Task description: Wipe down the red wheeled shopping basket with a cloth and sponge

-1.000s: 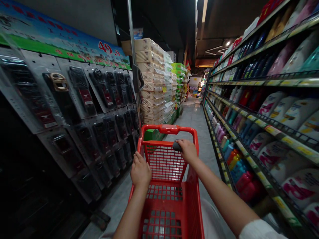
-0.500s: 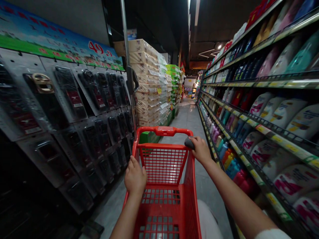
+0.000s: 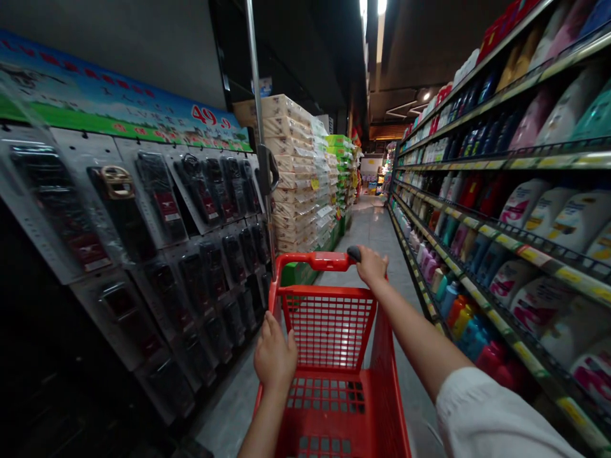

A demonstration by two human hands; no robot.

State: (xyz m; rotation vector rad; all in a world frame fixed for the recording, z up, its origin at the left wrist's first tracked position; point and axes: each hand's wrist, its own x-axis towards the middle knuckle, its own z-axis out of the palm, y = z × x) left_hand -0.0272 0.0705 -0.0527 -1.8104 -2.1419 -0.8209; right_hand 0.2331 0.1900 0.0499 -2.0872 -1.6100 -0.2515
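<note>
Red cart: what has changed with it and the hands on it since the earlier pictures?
The right hand, with a small dark object in its grip, has moved from the upper right of the grid panel, past the right rim, to the right corner of the handle. Unchanged: the left hand at the left rim of the red cart; the dark object stays held.

Both arms (image 3: 414, 323) extend forward, the left hand (image 3: 275, 353) lower with thumb (image 3: 291, 345) apart, the right hand (image 3: 372, 265) farther out.
</note>
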